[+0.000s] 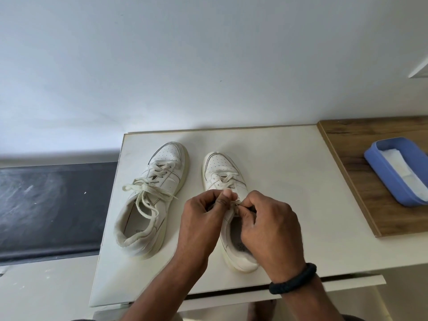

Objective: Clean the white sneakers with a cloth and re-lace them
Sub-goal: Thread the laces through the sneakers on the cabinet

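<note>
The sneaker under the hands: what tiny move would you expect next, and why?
Probably pulling the lace ends apart to snug a knot. The left hand and right hand both pinch it at the top of this sneaker, while the other sneaker already wears a bow. Tying or untying: unclear.

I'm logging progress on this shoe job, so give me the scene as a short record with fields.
surface: white table
left sneaker: laced, loose bow, untouched
right sneaker: lace crossed low, ends held at top
left hand: pinches that lace
right hand: pinches that lace; black band on wrist
cloth: white, in blue tray on wooden board, right of table
</note>
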Action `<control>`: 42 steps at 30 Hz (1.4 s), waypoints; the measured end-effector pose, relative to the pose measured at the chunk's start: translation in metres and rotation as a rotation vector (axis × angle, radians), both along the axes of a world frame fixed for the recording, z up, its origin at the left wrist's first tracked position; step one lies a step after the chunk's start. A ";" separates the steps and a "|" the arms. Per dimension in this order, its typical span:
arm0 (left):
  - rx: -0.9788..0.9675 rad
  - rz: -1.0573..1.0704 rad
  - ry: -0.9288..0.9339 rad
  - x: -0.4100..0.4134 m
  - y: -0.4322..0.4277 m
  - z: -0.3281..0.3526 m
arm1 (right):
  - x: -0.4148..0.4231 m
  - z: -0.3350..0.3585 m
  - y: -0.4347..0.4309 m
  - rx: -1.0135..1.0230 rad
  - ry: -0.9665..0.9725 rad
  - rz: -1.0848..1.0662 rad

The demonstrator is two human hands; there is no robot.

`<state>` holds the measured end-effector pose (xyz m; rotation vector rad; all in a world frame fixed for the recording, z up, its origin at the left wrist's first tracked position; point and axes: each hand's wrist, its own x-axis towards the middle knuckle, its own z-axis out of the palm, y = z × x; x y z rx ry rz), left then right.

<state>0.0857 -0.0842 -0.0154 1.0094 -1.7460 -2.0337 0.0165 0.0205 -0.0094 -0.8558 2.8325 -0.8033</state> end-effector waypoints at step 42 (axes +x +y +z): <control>-0.037 -0.019 -0.132 -0.002 -0.022 -0.014 | -0.029 -0.015 0.017 -0.194 -0.174 0.144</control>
